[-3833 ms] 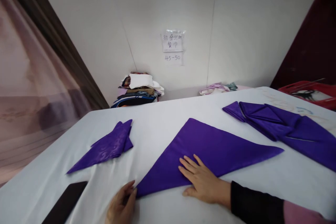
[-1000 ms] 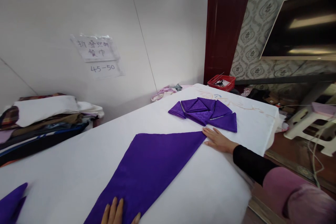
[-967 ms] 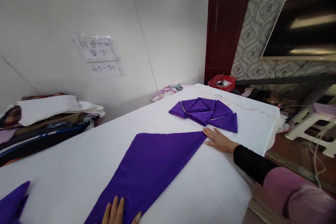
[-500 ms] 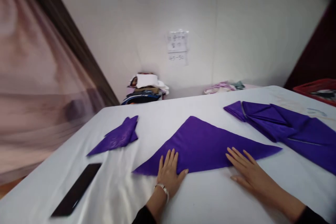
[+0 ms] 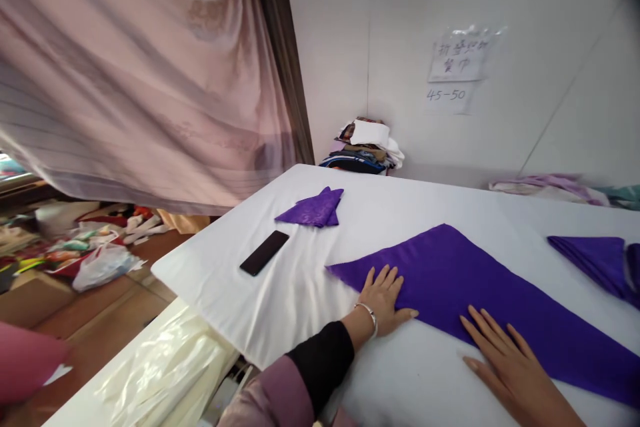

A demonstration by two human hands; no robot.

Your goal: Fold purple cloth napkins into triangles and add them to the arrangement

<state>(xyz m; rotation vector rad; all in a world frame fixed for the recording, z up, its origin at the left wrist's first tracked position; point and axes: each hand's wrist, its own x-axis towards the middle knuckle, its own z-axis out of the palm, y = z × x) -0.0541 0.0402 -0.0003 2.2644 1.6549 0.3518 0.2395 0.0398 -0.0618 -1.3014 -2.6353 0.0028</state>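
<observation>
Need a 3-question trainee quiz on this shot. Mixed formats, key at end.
1. Multiple choice. Relative to the small, folded, patterned purple cloth, the flat black rectangular slab lies:
A) on top of it
B) underneath it
C) apart from it

2. True or false: the person's bare left grip is open, palm down, with fingers over the large, plain, roughly triangular purple cloth.

3. Fill in: the handwritten figures on the white paper sign on the pale wall read ____.

Key:
1. C
2. True
3. 45-50
</observation>
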